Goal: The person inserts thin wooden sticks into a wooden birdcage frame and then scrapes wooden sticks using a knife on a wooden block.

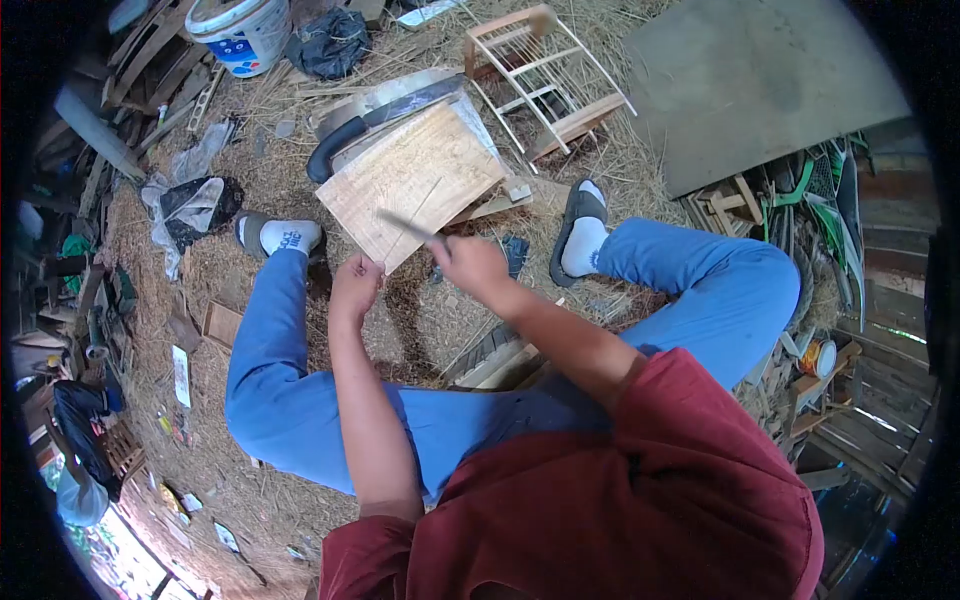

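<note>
A pale wooden board [425,160] lies between my feet, tilted in this view. At its near corner my left hand [357,288] is closed in a pinch on the lower end of a thin stick [428,196], which slants up across the board. My right hand [474,266] is wrapped round a knife, its grip hidden by the fingers. The knife's grey blade [400,222] points left over the board and crosses the stick in this view.
A handsaw [335,150] with a black handle lies behind the board. Beyond stands a small wooden cage-like frame [545,85] with thin bars. A white bucket [245,40], a black plastic bag [328,43] and a large flat sheet [765,90] lie around the straw-strewn floor.
</note>
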A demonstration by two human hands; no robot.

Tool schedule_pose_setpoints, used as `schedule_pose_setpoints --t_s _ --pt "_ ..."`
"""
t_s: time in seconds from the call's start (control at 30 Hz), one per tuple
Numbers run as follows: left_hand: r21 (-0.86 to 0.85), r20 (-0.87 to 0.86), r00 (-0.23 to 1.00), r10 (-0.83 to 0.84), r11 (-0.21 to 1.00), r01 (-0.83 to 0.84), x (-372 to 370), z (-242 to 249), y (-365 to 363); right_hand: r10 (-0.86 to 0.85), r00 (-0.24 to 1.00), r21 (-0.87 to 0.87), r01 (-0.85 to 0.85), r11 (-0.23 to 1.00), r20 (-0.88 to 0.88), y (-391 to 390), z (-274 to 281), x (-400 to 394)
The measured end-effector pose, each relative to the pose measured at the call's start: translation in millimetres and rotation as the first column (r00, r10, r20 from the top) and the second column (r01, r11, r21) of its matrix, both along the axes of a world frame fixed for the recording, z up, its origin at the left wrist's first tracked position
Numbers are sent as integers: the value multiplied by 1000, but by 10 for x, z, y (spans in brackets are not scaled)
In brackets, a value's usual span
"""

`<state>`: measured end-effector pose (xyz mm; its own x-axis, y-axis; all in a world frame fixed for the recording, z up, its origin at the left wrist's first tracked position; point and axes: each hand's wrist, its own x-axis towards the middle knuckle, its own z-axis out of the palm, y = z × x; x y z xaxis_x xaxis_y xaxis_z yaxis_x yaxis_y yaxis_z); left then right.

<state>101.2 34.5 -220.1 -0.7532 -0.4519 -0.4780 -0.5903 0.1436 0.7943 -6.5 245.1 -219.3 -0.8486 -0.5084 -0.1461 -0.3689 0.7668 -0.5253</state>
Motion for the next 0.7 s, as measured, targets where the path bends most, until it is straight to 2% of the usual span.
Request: schedule_pose_setpoints --t_s 0.03,0.07,0.13,0.17,0.2,0.3,0.33,0.4,0.47,0.53,0.57,0.6,0.67,0.7 --pt "22 8 1000 1 1000 -2 0 12 -3 168 986 42 -168 985 -19 38 33 39" --pt "45 15 1000 6 999 -7 -8 21 -5 164 986 39 -163 986 -20 52 59 -3" --pt "52 39 999 27 998 -29 -48 174 62 -14 1000 1 14 1000 7 57 50 -148" --pt "60 63 997 51 997 -55 -55 239 75 1 998 44 2 999 -61 64 -74 -253" --pt "56 68 996 51 997 -54 -38 213 57 0 998 41 2 999 -56 49 -29 -202" --pt "97 69 997 44 994 -50 -50 136 21 270 963 106 -271 957 24 97 197 -78" --pt "92 57 998 21 995 -26 -44 119 12 268 963 105 -269 958 21 126 148 -153" --pt "84 45 999 9 996 -12 -30 90 1 -101 992 99 93 991 80 113 50 -405" --pt "55 31 999 19 998 -21 -27 71 17 -165 986 149 159 976 29 127 10 -414" --pt "67 38 999 15 998 -17 -26 93 5 66 998 104 -66 992 3 127 148 -247" --pt "78 43 999 7 997 -11 -37 110 0 190 981 134 -195 972 48 152 151 -191" --pt "82 41 999 11 997 -14 -56 157 18 194 980 138 -198 970 46 158 117 -236" --pt "47 84 996 42 998 -46 -71 259 63 -177 981 94 169 981 75 131 -29 -432" --pt "49 87 995 51 997 -55 -64 251 63 -249 968 70 248 966 18 109 3 -516"
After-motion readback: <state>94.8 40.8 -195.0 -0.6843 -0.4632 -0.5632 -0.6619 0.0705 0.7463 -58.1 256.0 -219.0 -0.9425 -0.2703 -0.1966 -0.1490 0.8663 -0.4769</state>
